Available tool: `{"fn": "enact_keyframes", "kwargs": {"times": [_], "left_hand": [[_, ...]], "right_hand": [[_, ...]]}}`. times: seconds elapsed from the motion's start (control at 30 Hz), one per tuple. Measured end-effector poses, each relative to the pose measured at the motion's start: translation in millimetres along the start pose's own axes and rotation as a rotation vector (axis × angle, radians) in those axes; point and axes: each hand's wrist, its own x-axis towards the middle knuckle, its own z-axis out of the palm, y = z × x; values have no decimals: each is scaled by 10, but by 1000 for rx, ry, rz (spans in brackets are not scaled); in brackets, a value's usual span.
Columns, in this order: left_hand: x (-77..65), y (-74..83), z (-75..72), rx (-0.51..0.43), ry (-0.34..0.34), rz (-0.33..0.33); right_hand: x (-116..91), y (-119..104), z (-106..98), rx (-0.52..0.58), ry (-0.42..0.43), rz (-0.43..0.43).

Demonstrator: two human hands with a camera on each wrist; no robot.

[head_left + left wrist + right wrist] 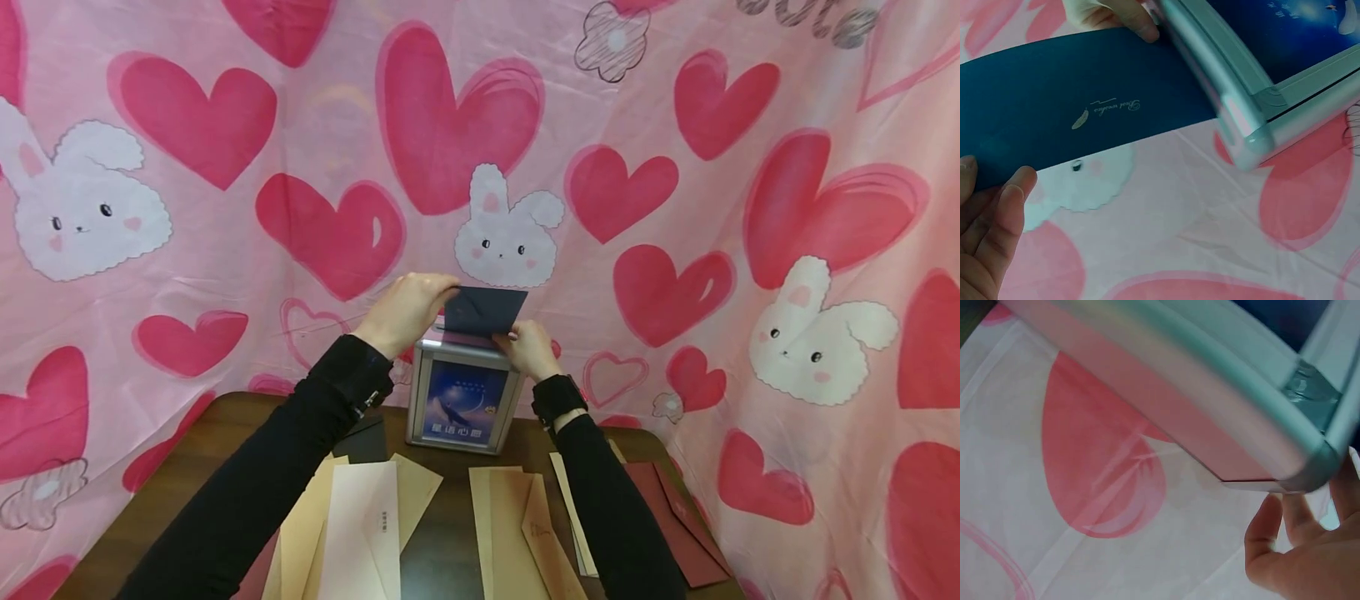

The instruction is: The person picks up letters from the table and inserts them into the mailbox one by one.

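Observation:
A dark blue envelope stands upright over the top of a silver-framed box, its lower end at the box top. "Best wishes" and a feather are printed on the envelope in the left wrist view. My left hand pinches its upper left corner; in the left wrist view those fingers lie at the far end. Lower down, beside the box's top edge, my right hand pinches the envelope's right edge. In the right wrist view the box corner partly hides this right hand.
On the brown table lie several cream and tan envelopes, with a white envelope on the left pile. A dark red envelope is at right, a black one left of the box. A pink heart-patterned cloth hangs behind.

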Motion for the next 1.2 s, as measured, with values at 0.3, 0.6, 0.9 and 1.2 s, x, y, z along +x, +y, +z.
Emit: {"fn": "enact_keyframes", "kwargs": {"times": [0.3, 0.6, 0.9, 1.2], "left_hand": [[-63, -217, 183, -26, -24, -25], [-112, -384, 317, -18, -23, -42], [-159, -541, 500, 61, -42, -109], [-291, -679, 679, 123, -47, -121]], "right_hand": [[-86, -68, 46, 38, 103, 19], [-158, -174, 59, 45, 166, 54], [-205, -289, 27, 37, 289, -34], [-225, -270, 69, -42, 193, 26]]}}
